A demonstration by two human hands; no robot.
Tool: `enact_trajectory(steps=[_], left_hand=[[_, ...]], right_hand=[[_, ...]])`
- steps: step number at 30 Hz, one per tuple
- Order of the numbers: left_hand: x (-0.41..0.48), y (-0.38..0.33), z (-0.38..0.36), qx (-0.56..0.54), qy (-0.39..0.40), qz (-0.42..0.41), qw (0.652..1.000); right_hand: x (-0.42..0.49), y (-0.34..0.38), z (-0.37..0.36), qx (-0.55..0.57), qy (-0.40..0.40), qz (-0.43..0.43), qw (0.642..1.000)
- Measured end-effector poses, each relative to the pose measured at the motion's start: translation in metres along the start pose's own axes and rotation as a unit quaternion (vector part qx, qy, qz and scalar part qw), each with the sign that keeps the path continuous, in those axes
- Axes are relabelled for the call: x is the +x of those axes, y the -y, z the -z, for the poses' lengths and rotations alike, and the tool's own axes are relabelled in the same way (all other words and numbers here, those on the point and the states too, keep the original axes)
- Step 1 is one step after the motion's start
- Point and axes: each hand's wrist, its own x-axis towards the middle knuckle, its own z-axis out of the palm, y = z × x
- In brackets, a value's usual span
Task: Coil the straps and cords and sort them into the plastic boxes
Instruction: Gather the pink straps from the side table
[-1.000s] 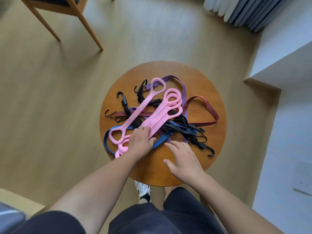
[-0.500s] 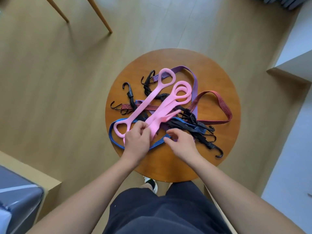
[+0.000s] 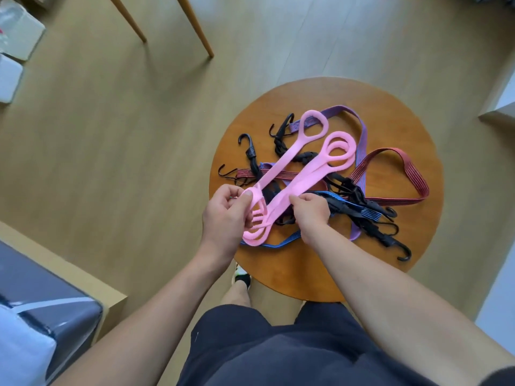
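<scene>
A tangle of straps lies on a round wooden table (image 3: 312,277). Pink rubber straps (image 3: 292,168) with ring ends run diagonally across the pile. My left hand (image 3: 223,218) grips their near ring ends, lifted off the table's left edge. My right hand (image 3: 309,210) pinches the pink bands near their middle. Under them lie a red striped strap (image 3: 404,174), a purple strap (image 3: 359,126), a blue strap (image 3: 362,211) and black hooked cords (image 3: 384,235). No plastic box is clearly in view.
Wooden chair legs (image 3: 195,26) stand on the floor beyond the table at the upper left. A grey cushioned seat on a wooden base (image 3: 41,302) sits at the lower left. White packages (image 3: 16,37) lie at the far left. A white wall ledge (image 3: 498,107) is at the right.
My left hand has gathered the pink ring ends and lifted them off the table. My right hand moved from flat on the table onto the pink bands. The view shifted, table now at right.
</scene>
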Motion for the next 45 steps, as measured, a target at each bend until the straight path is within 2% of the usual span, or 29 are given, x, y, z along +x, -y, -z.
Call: enact_trajectory(steps=[5, 9, 13, 19, 23, 25, 28, 31, 35, 40, 45], left_hand=[[0.001, -0.002, 0.026, -0.008, 0.07, -0.004, 0.997], [-0.003, -0.019, 0.046, 0.015, 0.144, -0.052, 0.988], [-0.011, -0.04, 0.065, 0.087, 0.191, -0.135, 0.968], [-0.025, -0.07, 0.08, 0.173, 0.193, -0.29, 0.921], [-0.047, -0.092, 0.08, 0.152, 0.233, -0.373, 0.885], [-0.059, -0.105, 0.078, 0.126, 0.267, -0.408, 0.864], [-0.082, -0.125, 0.076, 0.07, 0.333, -0.403, 0.85], [-0.109, -0.141, 0.074, 0.026, 0.368, -0.405, 0.837], [-0.143, -0.15, 0.067, -0.011, 0.44, -0.398, 0.805], [-0.191, -0.138, 0.048, -0.034, 0.514, -0.332, 0.79], [-0.247, -0.102, 0.023, 0.062, 0.579, -0.387, 0.715]], right_hand=[[-0.056, 0.012, 0.027, 0.018, 0.014, 0.105, 0.994], [-0.107, 0.031, 0.061, 0.038, -0.008, 0.205, 0.978], [-0.16, 0.042, 0.087, 0.034, -0.031, 0.27, 0.962], [-0.232, 0.046, 0.114, -0.05, -0.107, 0.346, 0.931], [-0.279, 0.038, 0.13, -0.094, -0.192, 0.373, 0.903], [-0.3, 0.031, 0.137, -0.071, -0.22, 0.38, 0.896], [-0.329, 0.017, 0.146, 0.047, -0.195, 0.379, 0.903], [-0.355, 0.002, 0.152, 0.12, -0.19, 0.39, 0.893], [-0.384, -0.02, 0.16, 0.185, -0.219, 0.404, 0.869], [-0.422, -0.056, 0.171, 0.253, -0.271, 0.4, 0.838], [-0.457, -0.104, 0.177, 0.305, -0.293, 0.385, 0.82]])
